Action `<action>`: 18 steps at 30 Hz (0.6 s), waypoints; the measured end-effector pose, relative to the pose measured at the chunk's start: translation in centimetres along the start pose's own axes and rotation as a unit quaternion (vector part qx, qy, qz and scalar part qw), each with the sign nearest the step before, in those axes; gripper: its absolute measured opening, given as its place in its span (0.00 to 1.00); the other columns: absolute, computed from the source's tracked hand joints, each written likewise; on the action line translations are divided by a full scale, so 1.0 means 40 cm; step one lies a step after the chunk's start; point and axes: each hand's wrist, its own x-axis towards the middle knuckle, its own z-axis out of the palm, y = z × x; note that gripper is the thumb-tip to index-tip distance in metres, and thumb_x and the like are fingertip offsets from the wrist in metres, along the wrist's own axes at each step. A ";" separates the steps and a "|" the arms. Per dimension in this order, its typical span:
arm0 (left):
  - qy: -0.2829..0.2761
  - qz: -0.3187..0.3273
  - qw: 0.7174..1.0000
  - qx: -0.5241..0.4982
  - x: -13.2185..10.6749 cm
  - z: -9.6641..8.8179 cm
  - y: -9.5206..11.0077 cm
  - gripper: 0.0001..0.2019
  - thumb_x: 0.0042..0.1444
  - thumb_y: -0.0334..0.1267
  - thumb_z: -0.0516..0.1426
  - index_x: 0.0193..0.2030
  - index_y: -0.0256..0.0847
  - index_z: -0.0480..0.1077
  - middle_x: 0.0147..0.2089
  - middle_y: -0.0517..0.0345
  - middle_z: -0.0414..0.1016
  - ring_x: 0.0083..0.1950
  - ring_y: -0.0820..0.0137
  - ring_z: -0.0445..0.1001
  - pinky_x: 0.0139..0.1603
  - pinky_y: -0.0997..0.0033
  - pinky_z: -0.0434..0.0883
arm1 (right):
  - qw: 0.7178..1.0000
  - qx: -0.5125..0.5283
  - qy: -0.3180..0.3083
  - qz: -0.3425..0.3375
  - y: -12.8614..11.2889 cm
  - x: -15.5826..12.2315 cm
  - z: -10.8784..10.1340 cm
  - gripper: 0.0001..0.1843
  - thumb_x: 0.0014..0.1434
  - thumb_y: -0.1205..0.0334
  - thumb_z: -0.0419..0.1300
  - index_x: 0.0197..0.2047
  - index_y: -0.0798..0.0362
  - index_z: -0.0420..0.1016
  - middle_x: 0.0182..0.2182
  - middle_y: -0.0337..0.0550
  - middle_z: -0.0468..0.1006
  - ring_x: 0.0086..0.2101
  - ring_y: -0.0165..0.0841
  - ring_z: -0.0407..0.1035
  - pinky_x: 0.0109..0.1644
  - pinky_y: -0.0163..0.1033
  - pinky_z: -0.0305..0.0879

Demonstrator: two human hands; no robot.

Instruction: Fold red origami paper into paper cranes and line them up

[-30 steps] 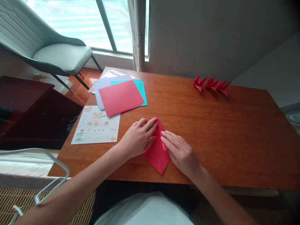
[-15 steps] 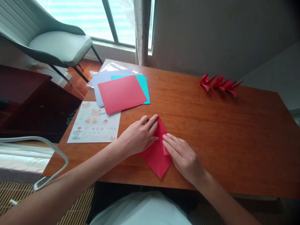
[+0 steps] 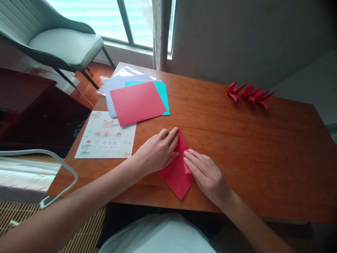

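Note:
A red sheet of origami paper (image 3: 178, 179), folded into a diamond, lies on the table in front of me. My left hand (image 3: 161, 151) has its fingers curled and closed at the paper's far corner, its thumb resting near the middle. From the right, my right hand (image 3: 206, 172) holds a small folded flap down along the centre, fingers pressed together on it. Both hands hide parts of the paper's side edges.
A wooden table (image 3: 252, 158) bears several red folded paper figures (image 3: 247, 93) at the far right. Red sheets (image 3: 138, 103) overlap blue ones (image 3: 165, 98) at the back left, near a bear-print sheet (image 3: 105, 137). A chair (image 3: 65, 45) stands by the window.
The view has shifted slightly. Both hands keep almost the same hold on the red paper, and the right fingers still press the flap.

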 end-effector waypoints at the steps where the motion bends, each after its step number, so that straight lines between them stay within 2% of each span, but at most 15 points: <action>1: 0.000 0.000 1.000 0.002 0.000 0.000 0.000 0.23 0.69 0.41 0.48 0.64 0.27 0.66 0.69 0.32 0.62 0.60 0.52 0.70 0.58 0.55 0.64 | 1.000 -0.001 -0.002 0.000 0.001 -0.001 0.000 0.31 0.65 0.76 0.54 0.69 0.50 0.62 0.60 0.51 0.72 0.63 0.44 0.63 0.62 0.53 0.70; 6: -0.005 -0.004 1.000 0.001 -0.002 0.003 0.000 0.24 0.69 0.42 0.46 0.64 0.25 0.66 0.70 0.32 0.60 0.60 0.52 0.69 0.57 0.55 0.64 | 1.000 -0.006 -0.006 -0.004 0.001 -0.001 0.000 0.32 0.65 0.77 0.54 0.70 0.53 0.59 0.61 0.53 0.72 0.64 0.44 0.62 0.63 0.53 0.69; 12: -0.007 -0.010 1.000 -0.026 -0.006 0.009 0.003 0.21 0.69 0.40 0.46 0.61 0.32 0.69 0.66 0.37 0.66 0.64 0.53 0.64 0.58 0.54 0.64 | 1.000 -0.002 -0.004 0.006 0.001 0.001 0.001 0.30 0.65 0.77 0.53 0.69 0.52 0.61 0.60 0.52 0.73 0.64 0.43 0.62 0.62 0.53 0.70; 18: -0.015 -0.022 1.000 -0.015 -0.002 0.005 0.001 0.24 0.69 0.41 0.46 0.65 0.27 0.64 0.71 0.33 0.57 0.60 0.52 0.67 0.55 0.55 0.65 | 1.000 -0.007 -0.001 -0.002 0.002 -0.002 0.003 0.28 0.64 0.78 0.54 0.67 0.57 0.64 0.60 0.55 0.73 0.64 0.43 0.62 0.63 0.52 0.68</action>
